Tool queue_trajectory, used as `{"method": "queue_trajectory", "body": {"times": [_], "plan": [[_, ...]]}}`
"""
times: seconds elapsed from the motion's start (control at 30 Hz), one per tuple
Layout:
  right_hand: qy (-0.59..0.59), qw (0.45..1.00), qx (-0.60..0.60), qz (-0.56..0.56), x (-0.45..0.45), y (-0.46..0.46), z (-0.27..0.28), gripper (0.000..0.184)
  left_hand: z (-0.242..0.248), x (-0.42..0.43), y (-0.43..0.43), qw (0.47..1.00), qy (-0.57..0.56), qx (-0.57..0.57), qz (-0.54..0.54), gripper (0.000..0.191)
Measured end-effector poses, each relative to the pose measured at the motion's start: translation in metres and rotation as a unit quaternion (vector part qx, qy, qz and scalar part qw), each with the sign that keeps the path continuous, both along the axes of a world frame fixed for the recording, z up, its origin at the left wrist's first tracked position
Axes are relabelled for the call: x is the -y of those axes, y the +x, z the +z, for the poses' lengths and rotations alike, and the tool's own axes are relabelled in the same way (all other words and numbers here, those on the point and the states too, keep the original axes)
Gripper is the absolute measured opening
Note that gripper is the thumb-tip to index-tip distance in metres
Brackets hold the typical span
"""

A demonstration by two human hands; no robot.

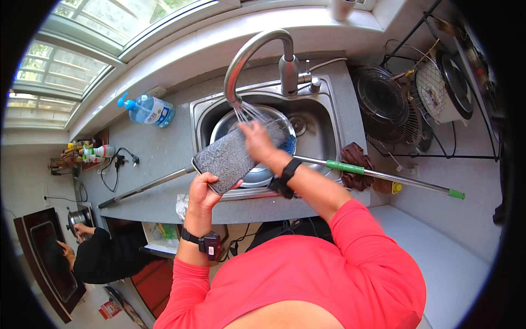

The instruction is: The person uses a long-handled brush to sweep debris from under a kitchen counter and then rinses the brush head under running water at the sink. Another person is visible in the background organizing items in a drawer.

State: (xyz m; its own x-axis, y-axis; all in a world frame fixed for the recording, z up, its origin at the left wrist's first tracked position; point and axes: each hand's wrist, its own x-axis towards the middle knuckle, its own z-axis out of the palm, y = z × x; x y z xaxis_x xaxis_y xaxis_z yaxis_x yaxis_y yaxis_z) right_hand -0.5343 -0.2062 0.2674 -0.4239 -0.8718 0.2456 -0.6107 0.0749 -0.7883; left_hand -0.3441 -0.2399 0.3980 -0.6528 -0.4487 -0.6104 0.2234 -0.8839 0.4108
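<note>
My left hand grips the near left end of a rectangular grey textured pad, which resembles a flat mop head, with the thumb on top. The pad is tilted over the sink. My right hand, slightly blurred, lies at the pad's far part, its fingers close to the water. Water runs from the curved faucet onto that part. Beneath the pad a round metal basin stands in the stainless steel sink. Something blue and shaggy shows beside the pad, mostly hidden.
A pole with green grips crosses the sink's right edge; another metal pole crosses the counter at left. A dark red cloth, a blue pump bottle and a black cable lie around. A co-worker handles a pot.
</note>
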Motion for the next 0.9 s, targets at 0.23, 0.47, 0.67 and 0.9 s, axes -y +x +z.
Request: {"method": "queue_trajectory", "body": {"times": [0.23, 0.47, 0.67, 0.9], "plan": [[-0.099, 0.993, 0.002, 0.071, -0.002, -0.003, 0.023, 0.051, 0.011, -0.002, 0.009, 0.999, -0.016, -0.034, 0.020, 0.074], [0.095, 0.987, -0.047, -0.122, -0.008, -0.069, -0.036, 0.046, 0.035, -0.024, 0.022, 0.999, -0.025, -0.015, 0.015, 0.074], [-0.055, 0.993, -0.032, 0.103, -0.010, 0.009, 0.018, 0.055, -0.012, -0.008, 0.010, 0.997, -0.016, -0.067, 0.033, 0.053], [0.103, 0.887, 0.451, 0.018, 0.008, -0.041, 0.030, 0.036, -0.050, -0.012, -0.012, 0.998, 0.018, -0.021, 0.050, 0.037]]}}
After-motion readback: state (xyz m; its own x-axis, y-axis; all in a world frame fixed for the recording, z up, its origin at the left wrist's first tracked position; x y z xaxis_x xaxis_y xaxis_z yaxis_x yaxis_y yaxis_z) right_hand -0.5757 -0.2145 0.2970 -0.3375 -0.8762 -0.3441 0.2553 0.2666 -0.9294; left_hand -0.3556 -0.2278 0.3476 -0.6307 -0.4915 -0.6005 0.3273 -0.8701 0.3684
